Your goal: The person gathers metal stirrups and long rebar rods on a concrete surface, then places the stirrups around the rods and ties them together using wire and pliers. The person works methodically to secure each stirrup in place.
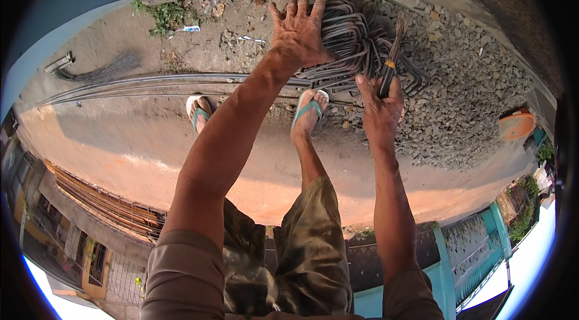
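A pile of bent steel rebar stirrups point(347, 34) lies on the ground at the far middle. My left hand point(298, 34) rests on its left side, fingers spread and pointing away from me. Nearer and to the right, my right hand point(383, 109) is closed around a hand tool with a black and yellow grip point(389, 70). The tool's worn brownish end points away from me, above the right edge of the stirrups. Its exact kind is hard to make out. Under my left palm, part of the pile is hidden.
Grey gravel point(455, 91) spreads to the right, with an orange tub point(517, 125) beyond it. Long steel rods point(163, 84) run left from the stirrups, near a bundle of thin wire point(105, 71). My sandalled feet point(310, 106) stand just on the near side of the rods.
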{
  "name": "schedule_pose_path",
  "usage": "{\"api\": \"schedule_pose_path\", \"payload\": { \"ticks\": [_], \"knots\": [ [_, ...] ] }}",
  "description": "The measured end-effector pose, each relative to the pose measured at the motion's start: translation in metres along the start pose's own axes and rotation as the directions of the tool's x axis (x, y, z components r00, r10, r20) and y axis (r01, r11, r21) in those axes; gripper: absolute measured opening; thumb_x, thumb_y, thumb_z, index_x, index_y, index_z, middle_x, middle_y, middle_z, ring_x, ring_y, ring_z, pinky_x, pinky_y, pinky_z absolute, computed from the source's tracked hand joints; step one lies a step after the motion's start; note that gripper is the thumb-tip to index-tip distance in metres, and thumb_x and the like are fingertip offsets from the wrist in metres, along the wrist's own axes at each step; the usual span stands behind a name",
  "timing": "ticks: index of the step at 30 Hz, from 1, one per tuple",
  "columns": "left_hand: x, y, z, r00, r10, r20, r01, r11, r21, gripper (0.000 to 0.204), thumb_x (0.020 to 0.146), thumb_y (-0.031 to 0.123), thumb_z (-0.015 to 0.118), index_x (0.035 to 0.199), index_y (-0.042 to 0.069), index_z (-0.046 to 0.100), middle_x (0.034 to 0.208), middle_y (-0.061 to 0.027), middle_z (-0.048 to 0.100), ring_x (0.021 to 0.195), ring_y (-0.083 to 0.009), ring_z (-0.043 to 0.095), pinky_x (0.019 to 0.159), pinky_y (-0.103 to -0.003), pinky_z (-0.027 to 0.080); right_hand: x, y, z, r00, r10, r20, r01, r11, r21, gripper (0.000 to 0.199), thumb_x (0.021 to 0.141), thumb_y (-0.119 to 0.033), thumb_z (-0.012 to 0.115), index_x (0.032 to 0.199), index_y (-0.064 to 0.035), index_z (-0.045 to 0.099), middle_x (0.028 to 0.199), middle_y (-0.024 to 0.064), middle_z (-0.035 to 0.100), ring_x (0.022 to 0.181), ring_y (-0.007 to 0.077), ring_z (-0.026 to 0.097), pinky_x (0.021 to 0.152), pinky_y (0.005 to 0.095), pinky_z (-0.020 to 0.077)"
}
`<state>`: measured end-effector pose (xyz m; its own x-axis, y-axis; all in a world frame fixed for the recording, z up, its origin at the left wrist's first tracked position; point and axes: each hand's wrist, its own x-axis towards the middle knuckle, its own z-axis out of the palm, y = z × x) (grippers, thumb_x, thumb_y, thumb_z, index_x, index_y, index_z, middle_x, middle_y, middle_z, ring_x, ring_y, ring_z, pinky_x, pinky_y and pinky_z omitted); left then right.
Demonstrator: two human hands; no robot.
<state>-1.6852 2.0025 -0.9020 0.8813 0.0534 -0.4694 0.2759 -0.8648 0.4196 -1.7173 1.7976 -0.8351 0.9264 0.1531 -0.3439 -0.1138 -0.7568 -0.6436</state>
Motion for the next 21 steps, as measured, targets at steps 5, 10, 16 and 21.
{"api": "schedule_pose_path", "payload": {
  "ticks": [5,10,16,21],
  "knots": [
    [-0.001,0.006,0.005,0.997,-0.018,0.069,0.018,1.0,0.001,0.114,0.064,0.043,0.082,0.152,0.011,0.017,0.149,-0.0198,0.03,0.139,-0.0371,0.027,0.114,-0.057,0.018,0.035,0.022,0.053,0.941,-0.223,-0.256,0.185,0.969,-0.163,0.024,0.083,-0.015,0.076,0.086,-0.0005,0.057,0.075,0.007,0.053,0.064,0.0144,0.045,0.059,0.0305,0.0406],
    [0.021,-0.014,0.0,0.989,0.095,0.116,-0.089,0.995,-0.052,0.066,0.068,0.02,0.072,0.129,0.005,0.053,0.112,-0.0195,0.064,0.108,-0.0333,0.06,0.101,-0.041,0.043,0.031,0.033,0.04,0.921,-0.383,-0.075,0.333,0.87,-0.363,0.015,0.083,-0.009,0.069,0.085,-0.0026,0.055,0.08,0.0084,0.048,0.069,0.0198,0.047,0.061,0.035,0.0414],
    [0.035,0.0,-0.001,0.992,0.016,0.126,-0.003,0.995,-0.099,0.068,0.074,0.014,0.057,0.137,0.0,0.038,0.139,-0.0299,0.04,0.133,-0.0409,0.036,0.114,-0.046,0.026,0.035,0.018,0.026,0.981,0.188,0.052,-0.194,0.911,0.365,0.015,0.087,-0.006,0.067,0.085,-0.0027,0.052,0.081,0.0062,0.053,0.063,0.0185,0.046,0.055,0.0307,0.0383],
    [0.027,-0.017,-0.002,0.966,0.045,0.255,-0.003,0.987,-0.16,0.075,0.076,0.014,0.056,0.143,0.001,0.027,0.149,-0.0317,0.026,0.143,-0.044,0.018,0.119,-0.048,0.013,-0.007,-0.034,-0.049,0.817,0.382,0.432,-0.54,0.768,0.343,0.022,0.089,-0.004,0.058,0.111,-0.0007,0.057,0.11,0.0138,0.064,0.102,0.0223,0.064,0.076,0.0333,0.0521]
  ]
}}
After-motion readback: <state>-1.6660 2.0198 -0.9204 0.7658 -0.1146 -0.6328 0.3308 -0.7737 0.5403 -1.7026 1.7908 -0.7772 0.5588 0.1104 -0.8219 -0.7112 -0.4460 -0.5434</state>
